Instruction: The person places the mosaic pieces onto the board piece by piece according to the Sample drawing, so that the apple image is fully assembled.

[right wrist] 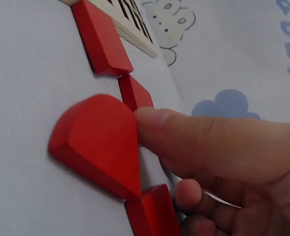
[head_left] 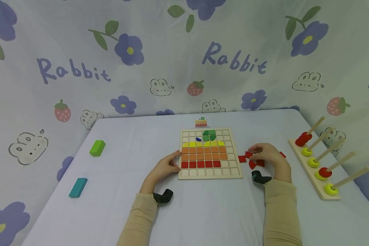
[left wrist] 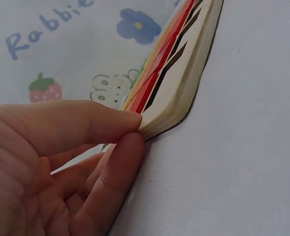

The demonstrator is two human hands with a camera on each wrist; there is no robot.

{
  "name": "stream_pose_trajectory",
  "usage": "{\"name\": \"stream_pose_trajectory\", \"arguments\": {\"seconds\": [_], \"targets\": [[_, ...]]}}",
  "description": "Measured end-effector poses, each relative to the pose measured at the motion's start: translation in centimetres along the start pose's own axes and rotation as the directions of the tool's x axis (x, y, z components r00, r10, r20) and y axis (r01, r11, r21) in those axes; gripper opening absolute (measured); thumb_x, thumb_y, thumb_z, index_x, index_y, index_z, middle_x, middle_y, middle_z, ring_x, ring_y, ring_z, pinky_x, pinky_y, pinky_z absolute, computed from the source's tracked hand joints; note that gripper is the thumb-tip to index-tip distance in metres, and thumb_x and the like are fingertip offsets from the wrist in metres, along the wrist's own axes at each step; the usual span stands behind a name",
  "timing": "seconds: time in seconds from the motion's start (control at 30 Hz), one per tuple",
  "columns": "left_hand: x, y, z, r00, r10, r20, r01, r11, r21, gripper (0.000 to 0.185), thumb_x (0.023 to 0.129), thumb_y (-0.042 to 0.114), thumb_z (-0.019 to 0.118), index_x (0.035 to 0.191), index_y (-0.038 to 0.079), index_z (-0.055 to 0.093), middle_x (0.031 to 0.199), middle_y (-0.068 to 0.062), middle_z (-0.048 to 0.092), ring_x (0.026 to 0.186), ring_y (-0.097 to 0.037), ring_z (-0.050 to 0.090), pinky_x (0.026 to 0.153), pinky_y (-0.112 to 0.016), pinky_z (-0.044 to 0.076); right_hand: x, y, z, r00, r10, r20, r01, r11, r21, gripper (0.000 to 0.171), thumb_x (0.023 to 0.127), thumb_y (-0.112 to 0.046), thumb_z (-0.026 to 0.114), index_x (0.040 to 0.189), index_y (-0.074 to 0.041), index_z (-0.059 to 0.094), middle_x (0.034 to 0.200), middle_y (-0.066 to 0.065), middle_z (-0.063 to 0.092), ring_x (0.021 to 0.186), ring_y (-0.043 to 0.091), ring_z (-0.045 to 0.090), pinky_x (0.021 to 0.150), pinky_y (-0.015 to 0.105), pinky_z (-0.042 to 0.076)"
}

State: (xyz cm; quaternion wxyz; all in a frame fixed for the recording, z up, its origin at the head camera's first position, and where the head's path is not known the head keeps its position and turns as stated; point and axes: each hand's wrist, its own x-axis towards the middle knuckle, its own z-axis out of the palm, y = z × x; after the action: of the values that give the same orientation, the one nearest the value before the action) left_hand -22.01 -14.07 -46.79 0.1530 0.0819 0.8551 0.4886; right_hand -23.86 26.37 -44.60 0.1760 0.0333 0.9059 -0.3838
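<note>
Pinching the near left corner of the square wooden grid board between thumb and forefinger, the left hand steadies it on the tabletop. The right hand lies just right of the board among loose red wooden tiles, its thumb touching a rounded red wooden tile; whether it grips any I cannot tell. The board holds green, yellow, orange and red tiles in rows.

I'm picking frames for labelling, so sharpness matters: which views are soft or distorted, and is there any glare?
Head view: even light, no glare, edges bowed by the wide lens. Left wrist view: left hand and puzzle board corner fairly sharp. Right wrist view: curved red tile and right hand slightly soft.
</note>
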Motion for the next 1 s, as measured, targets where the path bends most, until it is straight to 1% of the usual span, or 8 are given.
{"name": "stream_pose_trajectory", "arguments": {"seconds": [0.17, 0.3, 0.47, 0.53, 0.63, 0.87, 0.93, 1.0], "targets": [[0.1, -0.2, -0.1, 1.0, 0.006, 0.009, -0.006, 1.0, -0.005, 0.068, 0.075, 0.002, 0.07, 0.137, 0.014, 0.046, 0.148, -0.004, 0.034, 0.071, -0.014, 0.048, 0.063, -0.027, 0.04, 0.1, -0.3, 0.2, 1.0, -0.002, 0.006, 0.002, 1.0, -0.013, 0.034, 0.078, -0.016, 0.07, 0.108, -0.003, 0.058, 0.104, 0.015, 0.058, 0.093, 0.028, 0.051, 0.078, 0.038, 0.045], [0.1, -0.2, 0.0, 1.0, 0.004, 0.01, -0.004, 1.0, -0.009, 0.068, 0.075, 0.003, 0.07, 0.138, 0.014, 0.046, 0.146, -0.004, 0.037, 0.071, -0.014, 0.048, 0.063, -0.027, 0.04, 0.1, -0.6, 0.2, 1.0, -0.015, -0.016, 0.015, 1.0, 0.024, 0.029, 0.081, -0.014, 0.066, 0.107, -0.003, 0.057, 0.101, 0.014, 0.058, 0.089, 0.026, 0.051, 0.074, 0.033, 0.045], [0.1, -0.2, 0.0, 1.0, -0.001, 0.007, 0.001, 1.0, -0.001, 0.068, 0.075, 0.003, 0.07, 0.138, 0.014, 0.046, 0.145, -0.004, 0.038, 0.071, -0.013, 0.048, 0.063, -0.027, 0.04, 0.1, -1.5, 0.4, 0.999, 0.019, -0.042, -0.011, 0.985, 0.171, 0.034, 0.085, -0.018, 0.063, 0.115, -0.001, 0.058, 0.111, 0.015, 0.056, 0.096, 0.026, 0.048, 0.076, 0.031, 0.044], [0.1, -0.1, 0.0, 1.0, 0.0, 0.005, 0.0, 1.0, 0.0, 0.068, 0.075, 0.003, 0.07, 0.138, 0.014, 0.046, 0.145, -0.004, 0.039, 0.071, -0.013, 0.048, 0.063, -0.027, 0.04, 0.1, -2.0, 0.5, 1.0, 0.018, -0.02, -0.013, 0.971, 0.237, 0.038, 0.085, -0.02, 0.064, 0.117, 0.0, 0.057, 0.114, 0.015, 0.056, 0.098, 0.025, 0.047, 0.078, 0.031, 0.044], [0.1, -0.1, 0.0, 1.0, 0.004, 0.006, -0.004, 1.0, 0.0, 0.068, 0.075, 0.003, 0.07, 0.138, 0.013, 0.045, 0.144, -0.005, 0.039, 0.071, -0.013, 0.048, 0.063, -0.027, 0.04, 0.1, -2.7, 0.8, 1.0, -0.002, 0.029, -0.006, 0.959, 0.283, 0.04, 0.083, -0.021, 0.066, 0.116, 0.001, 0.058, 0.112, 0.013, 0.057, 0.091, 0.023, 0.049, 0.075, 0.03, 0.044], [0.1, 0.0, -0.1, 1.0, 0.006, 0.006, -0.006, 1.0, 0.001, 0.068, 0.075, 0.003, 0.07, 0.138, 0.014, 0.046, 0.147, -0.004, 0.035, 0.072, -0.014, 0.048, 0.064, -0.027, 0.04, 0.8, -4.4, 2.4, 0.991, -0.042, 0.126, 0.005, 0.959, 0.284, 0.024, 0.078, -0.015, 0.071, 0.097, 0.0, 0.066, 0.077, -0.001, 0.062, 0.063, 0.016, 0.047, 0.054, 0.026, 0.037], [0.1, 0.0, -0.1, 1.0, 0.004, 0.004, -0.004, 1.0, 0.005, 0.068, 0.075, 0.003, 0.07, 0.138, 0.014, 0.046, 0.146, -0.004, 0.036, 0.072, -0.014, 0.048, 0.064, -0.027, 0.04, 0.9, -4.9, 3.0, 0.99, -0.046, 0.133, 0.011, 0.968, 0.251, 0.021, 0.076, -0.014, 0.072, 0.092, -0.002, 0.068, 0.073, -0.002, 0.062, 0.063, 0.015, 0.046, 0.054, 0.027, 0.035], [0.1, 0.0, -0.1, 1.0, 0.004, 0.005, -0.004, 1.0, 0.009, 0.068, 0.075, 0.004, 0.07, 0.138, 0.014, 0.046, 0.145, -0.003, 0.038, 0.071, -0.014, 0.047, 0.063, -0.027, 0.04, 0.9, -5.5, 3.5, 0.99, -0.051, 0.13, 0.024, 0.979, 0.203, 0.019, 0.075, -0.014, 0.073, 0.089, -0.003, 0.069, 0.077, -0.001, 0.062, 0.067, 0.017, 0.045, 0.056, 0.028, 0.035]]}}
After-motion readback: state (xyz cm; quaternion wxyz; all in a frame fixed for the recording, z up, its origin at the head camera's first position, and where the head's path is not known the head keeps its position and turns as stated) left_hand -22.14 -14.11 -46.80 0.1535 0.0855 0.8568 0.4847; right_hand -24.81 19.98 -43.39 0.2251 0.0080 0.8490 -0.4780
